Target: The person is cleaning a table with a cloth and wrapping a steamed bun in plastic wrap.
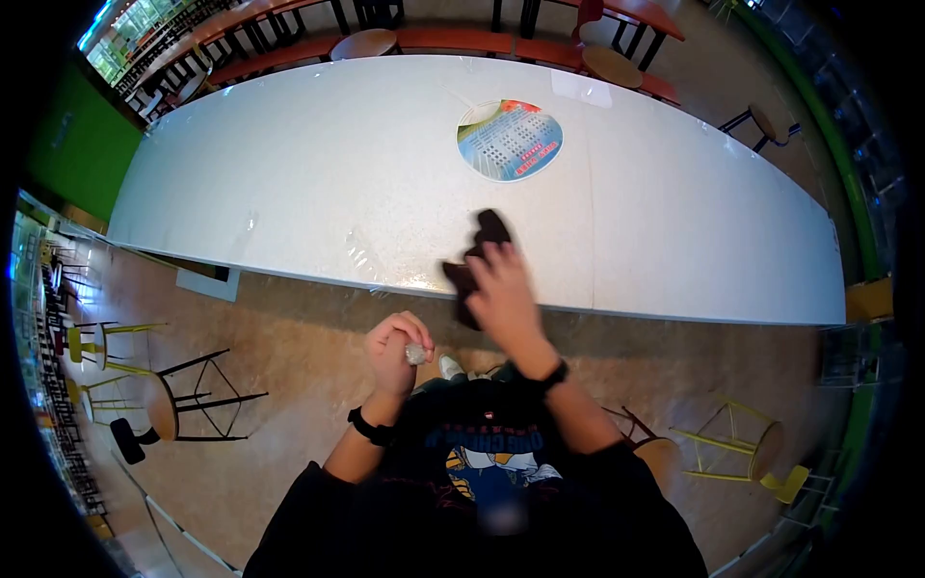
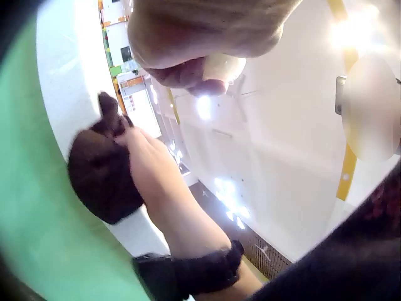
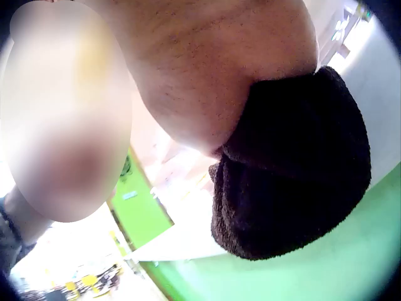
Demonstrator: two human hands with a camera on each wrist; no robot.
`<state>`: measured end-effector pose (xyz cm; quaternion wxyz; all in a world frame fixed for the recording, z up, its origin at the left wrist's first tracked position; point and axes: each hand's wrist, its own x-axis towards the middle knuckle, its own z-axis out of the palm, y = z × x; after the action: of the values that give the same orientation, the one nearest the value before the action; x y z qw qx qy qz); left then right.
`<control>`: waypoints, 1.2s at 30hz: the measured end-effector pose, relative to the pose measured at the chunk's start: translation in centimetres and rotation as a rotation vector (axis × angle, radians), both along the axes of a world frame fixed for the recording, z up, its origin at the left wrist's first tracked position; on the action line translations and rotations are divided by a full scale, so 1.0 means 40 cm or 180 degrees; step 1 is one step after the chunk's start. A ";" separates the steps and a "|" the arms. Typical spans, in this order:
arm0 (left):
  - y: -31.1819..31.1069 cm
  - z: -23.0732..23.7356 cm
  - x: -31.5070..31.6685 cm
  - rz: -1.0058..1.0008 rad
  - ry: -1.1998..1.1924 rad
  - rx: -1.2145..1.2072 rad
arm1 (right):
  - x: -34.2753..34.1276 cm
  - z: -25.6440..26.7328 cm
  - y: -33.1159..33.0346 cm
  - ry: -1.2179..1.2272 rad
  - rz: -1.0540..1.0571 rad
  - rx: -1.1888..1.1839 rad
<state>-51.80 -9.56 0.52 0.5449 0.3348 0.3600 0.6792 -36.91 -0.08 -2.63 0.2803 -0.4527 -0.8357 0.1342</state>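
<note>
A dark brown fuzzy cloth (image 1: 464,279) is gripped by the right hand (image 1: 506,297) at the table's near edge; part of it reaches up over the white tabletop (image 1: 289,183). In the right wrist view the cloth (image 3: 294,169) hangs bunched below the hand (image 3: 213,69). Left of it, in front of the table edge, the left hand (image 1: 390,354) has its fingers curled round a small clear, crumpled-looking item (image 1: 415,354). The left wrist view shows that hand (image 2: 207,37) from close up, with a pale piece (image 2: 224,68) at its fingers.
An oval printed sheet (image 1: 510,141) lies on the tabletop beyond the right hand. Shiny clear marks or film (image 1: 361,252) show near the front edge. Stools (image 1: 162,407) stand left and right on the brown floor, with benches (image 1: 453,40) behind the table.
</note>
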 end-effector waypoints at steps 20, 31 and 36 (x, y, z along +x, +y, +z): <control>0.013 -0.043 -0.051 -0.0102 0.2212 0.0570 | 1.037 -0.068 0.421 -0.1197 -0.2214 -0.0459; 0.283 0.164 0.254 -0.0273 0.5081 0.1361 | 0.380 -0.067 0.510 -0.1145 -0.0546 0.0538; 0.530 0.068 0.250 -0.0323 0.6066 0.0458 | 0.346 -0.042 0.218 -0.1000 0.0328 0.0508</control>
<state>-41.81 11.65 3.22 0.0297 0.7948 0.5947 0.1172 -23.06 8.65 -4.32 0.1742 -0.4010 -0.8993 0.0092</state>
